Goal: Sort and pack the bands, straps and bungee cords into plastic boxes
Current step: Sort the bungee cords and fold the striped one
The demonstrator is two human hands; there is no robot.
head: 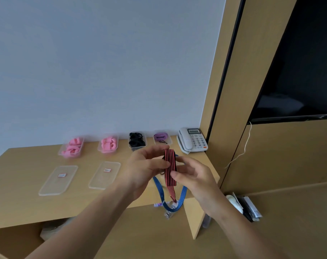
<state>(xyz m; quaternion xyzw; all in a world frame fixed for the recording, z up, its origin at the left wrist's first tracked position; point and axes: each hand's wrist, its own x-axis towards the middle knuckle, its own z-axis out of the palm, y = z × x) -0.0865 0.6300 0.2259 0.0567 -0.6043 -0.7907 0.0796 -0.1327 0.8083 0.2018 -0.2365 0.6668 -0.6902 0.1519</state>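
Along the back of the desk (28, 165) stand four open boxes: from the left, two with pink bands (72, 147) (108, 144), one with black straps (136, 140), one with a purple band (160, 137); a phone (192, 140) sits at the far right. In front of the pink boxes lie two clear lids (59, 180) (104, 175), each with a small label. Above the desk's right front edge, the left hand (145, 165) pinches the folded red-and-black cord (170, 165) near its top, and the right hand (194, 176) grips the same bundle lower down, fingers curled round it; its tail hangs below. A blue cord (173, 199) loops down beneath the hands; which hand carries it I cannot tell. The step in hand looks like folding the red cord into a compact bundle. Next, it likely needs to be kept from springing open and set into a box of its own kind, though no empty box is visible.
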